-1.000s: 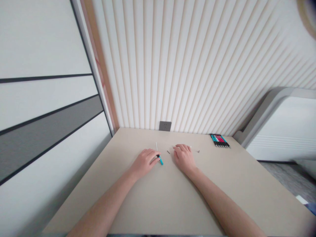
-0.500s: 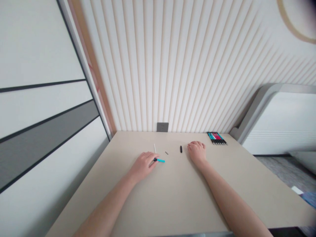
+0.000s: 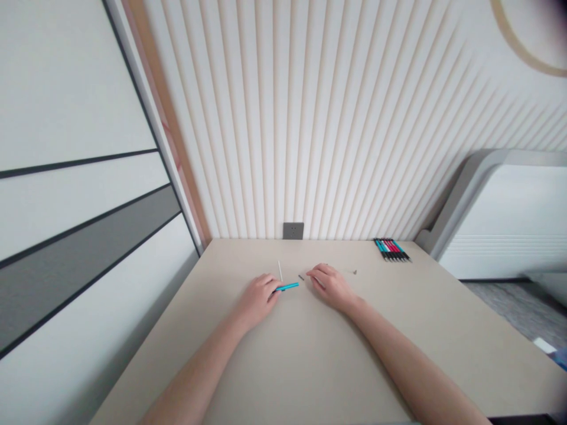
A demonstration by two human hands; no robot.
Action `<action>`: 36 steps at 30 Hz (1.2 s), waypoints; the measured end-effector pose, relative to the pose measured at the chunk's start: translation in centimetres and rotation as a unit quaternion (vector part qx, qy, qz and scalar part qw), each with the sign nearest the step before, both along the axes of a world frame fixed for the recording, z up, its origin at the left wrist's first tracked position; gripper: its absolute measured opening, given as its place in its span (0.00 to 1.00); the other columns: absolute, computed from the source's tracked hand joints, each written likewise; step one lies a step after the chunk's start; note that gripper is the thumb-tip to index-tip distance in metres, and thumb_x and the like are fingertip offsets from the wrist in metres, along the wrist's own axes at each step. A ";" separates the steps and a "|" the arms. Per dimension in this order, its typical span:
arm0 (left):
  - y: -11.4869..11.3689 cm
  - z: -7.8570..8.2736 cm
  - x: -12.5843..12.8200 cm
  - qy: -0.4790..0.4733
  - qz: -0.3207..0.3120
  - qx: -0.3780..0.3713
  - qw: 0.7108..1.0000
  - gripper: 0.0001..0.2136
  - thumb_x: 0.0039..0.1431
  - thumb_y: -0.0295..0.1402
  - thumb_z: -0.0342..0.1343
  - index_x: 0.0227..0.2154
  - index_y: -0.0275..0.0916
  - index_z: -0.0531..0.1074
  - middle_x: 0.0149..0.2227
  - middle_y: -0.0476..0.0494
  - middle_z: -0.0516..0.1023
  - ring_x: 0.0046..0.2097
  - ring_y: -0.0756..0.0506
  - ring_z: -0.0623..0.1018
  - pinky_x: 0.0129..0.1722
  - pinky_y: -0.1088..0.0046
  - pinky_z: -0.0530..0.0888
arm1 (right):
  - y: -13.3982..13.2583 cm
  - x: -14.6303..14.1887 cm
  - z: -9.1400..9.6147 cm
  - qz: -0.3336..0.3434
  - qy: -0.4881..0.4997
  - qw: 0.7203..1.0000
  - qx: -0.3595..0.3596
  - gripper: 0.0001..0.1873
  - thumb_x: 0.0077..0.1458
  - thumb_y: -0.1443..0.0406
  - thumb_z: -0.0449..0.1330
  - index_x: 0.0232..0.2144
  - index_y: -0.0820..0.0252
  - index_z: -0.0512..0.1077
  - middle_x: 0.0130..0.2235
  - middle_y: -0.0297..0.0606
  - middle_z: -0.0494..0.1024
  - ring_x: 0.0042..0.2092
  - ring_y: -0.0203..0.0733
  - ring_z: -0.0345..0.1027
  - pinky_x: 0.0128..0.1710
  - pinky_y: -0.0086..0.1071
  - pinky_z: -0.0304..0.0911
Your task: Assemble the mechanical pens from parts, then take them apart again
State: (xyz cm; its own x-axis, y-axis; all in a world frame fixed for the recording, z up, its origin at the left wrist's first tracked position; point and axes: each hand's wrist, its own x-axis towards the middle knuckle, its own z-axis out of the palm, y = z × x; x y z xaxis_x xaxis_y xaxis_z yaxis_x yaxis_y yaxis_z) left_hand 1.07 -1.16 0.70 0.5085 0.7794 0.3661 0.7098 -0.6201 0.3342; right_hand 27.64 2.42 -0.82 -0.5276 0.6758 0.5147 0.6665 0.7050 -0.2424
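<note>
Left hand (image 3: 257,301) pinching a cyan pen barrel (image 3: 287,287); right hand (image 3: 331,287) half-curled beside a small dark part (image 3: 301,277), hold unclear.

A row of pens (image 3: 392,249) lies far right on the table (image 3: 310,360), beyond it a wall socket (image 3: 293,231).

The worktop (image 3: 336,354) has a smooth, matt laminate look in pale beige. The cyan pen barrel (image 3: 287,286) at the left hand (image 3: 257,301) looks like glossy plastic, and the thin white rod (image 3: 280,270) beside it looks like smooth plastic too. The row of pens (image 3: 392,249) shows shiny plastic barrels in black, red and cyan. The small dark piece (image 3: 301,277) is too small to judge. The ribbed wall panel (image 3: 283,118) is matt cream, and the wall socket (image 3: 293,231) is matt grey plastic.
</note>
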 end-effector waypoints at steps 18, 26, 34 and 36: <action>-0.1 -0.1 0.3 0.008 -0.042 -0.017 0.999 0.08 0.64 0.27 0.51 0.43 0.41 0.72 0.40 0.44 0.75 0.43 0.44 0.74 0.46 0.67 0.71 | -1.5 -1.8 -0.3 0.096 0.038 0.995 0.009 0.14 0.66 0.61 0.51 0.48 0.56 0.73 0.41 0.44 0.78 0.41 0.43 0.72 0.43 0.36 0.67; -0.4 0.1 0.6 -0.061 0.001 -0.025 0.998 0.05 0.63 0.28 0.52 0.40 0.41 0.70 0.39 0.44 0.76 0.43 0.44 0.75 0.45 0.66 0.71 | -1.8 -2.1 0.1 0.028 0.008 1.000 0.012 0.19 0.66 0.61 0.50 0.56 0.56 0.67 0.48 0.47 0.75 0.49 0.47 0.68 0.50 0.42 0.64; -0.2 0.3 0.6 -0.115 0.049 -0.005 0.992 0.06 0.63 0.29 0.51 0.41 0.40 0.70 0.38 0.44 0.76 0.42 0.44 0.75 0.45 0.66 0.71 | -1.0 -1.7 -0.8 -0.007 -0.041 0.999 -0.023 0.13 0.65 0.63 0.52 0.46 0.55 0.75 0.47 0.43 0.76 0.51 0.45 0.67 0.51 0.41 0.61; -0.3 0.3 0.5 -0.083 0.036 0.004 0.996 0.08 0.63 0.28 0.51 0.42 0.41 0.71 0.40 0.43 0.76 0.43 0.44 0.74 0.45 0.65 0.71 | -1.0 -1.9 -0.7 0.012 -0.044 0.999 -0.019 0.12 0.64 0.64 0.53 0.41 0.55 0.77 0.43 0.41 0.78 0.48 0.43 0.68 0.49 0.39 0.61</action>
